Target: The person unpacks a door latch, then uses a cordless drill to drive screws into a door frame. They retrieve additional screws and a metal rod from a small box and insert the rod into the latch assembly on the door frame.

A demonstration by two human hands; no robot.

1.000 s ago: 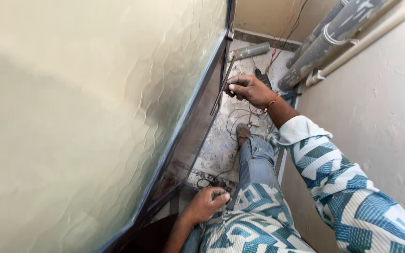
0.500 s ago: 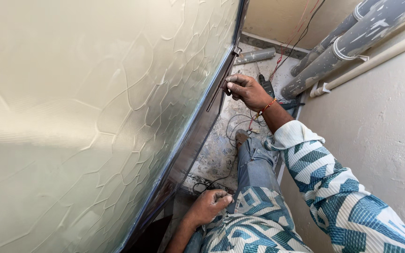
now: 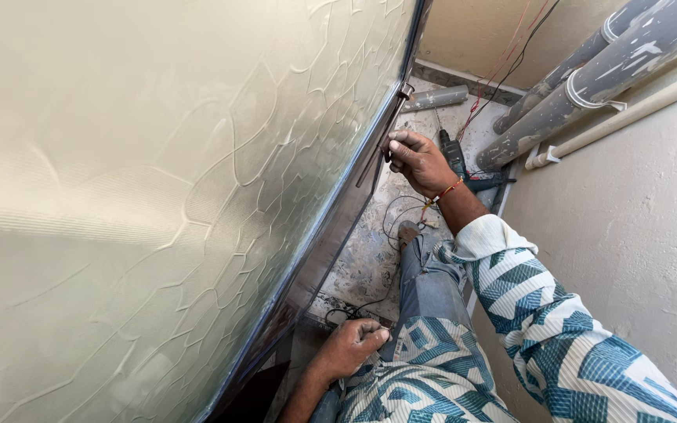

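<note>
A large pane of textured, frosted glass [image 3: 158, 196] in a dark metal frame [image 3: 331, 235] fills the left of the head view. My right hand [image 3: 418, 160] is raised against the frame's edge, fingers pinched on a thin dark rod-like fitting [image 3: 378, 145] that runs along it. My left hand [image 3: 350, 348] is low by my lap, fingers curled into a loose fist near the frame's bottom; I cannot see anything in it. My patterned sleeve and jeans-clad leg lie between the hands.
On the speckled floor [image 3: 370, 258] lie a power drill [image 3: 456, 157], loose black cables [image 3: 397, 215] and a grey pipe piece [image 3: 436, 98]. Grey drain pipes [image 3: 581, 86] run along the plastered wall [image 3: 636, 235] on the right, with red and black wires beside them.
The view has shifted closer to the glass. My right hand stays on the rod at the frame's edge; my left hand stays curled low near the frame.
</note>
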